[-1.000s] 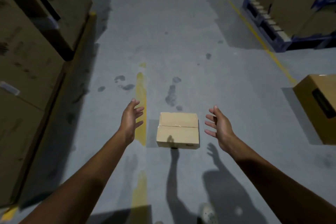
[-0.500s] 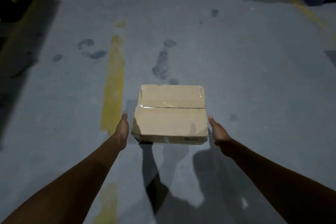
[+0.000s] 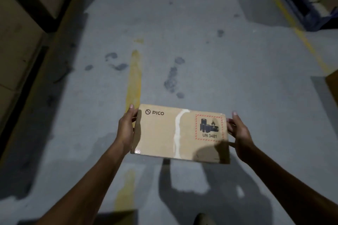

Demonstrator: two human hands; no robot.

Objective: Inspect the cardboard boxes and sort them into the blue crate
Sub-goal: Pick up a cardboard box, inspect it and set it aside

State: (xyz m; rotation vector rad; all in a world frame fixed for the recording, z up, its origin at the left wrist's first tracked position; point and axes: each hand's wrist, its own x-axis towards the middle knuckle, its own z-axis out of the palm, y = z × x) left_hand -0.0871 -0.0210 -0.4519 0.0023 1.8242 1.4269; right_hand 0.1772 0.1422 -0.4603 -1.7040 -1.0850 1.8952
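A small cardboard box (image 3: pixel 164 133) is held up off the grey floor, one printed side turned towards me. That side carries a PICO logo, a strip of clear tape down the middle and a red-bordered battery label reading UN 3481. My left hand (image 3: pixel 126 129) grips its left end and my right hand (image 3: pixel 237 133) grips its right end. No blue crate is in view.
Large stacked cartons (image 3: pixel 20 29) line the left side. A blue pallet (image 3: pixel 300 0) with cartons stands at the far right, and a corner of another carton (image 3: pixel 332 84) shows at the right edge. Yellow floor lines (image 3: pixel 134 78) run ahead. A shoe tip (image 3: pixel 203 219) shows below.
Both hands closed on the box's ends, lifted it from the floor and tipped it so a printed side faces me. The view has also risen.
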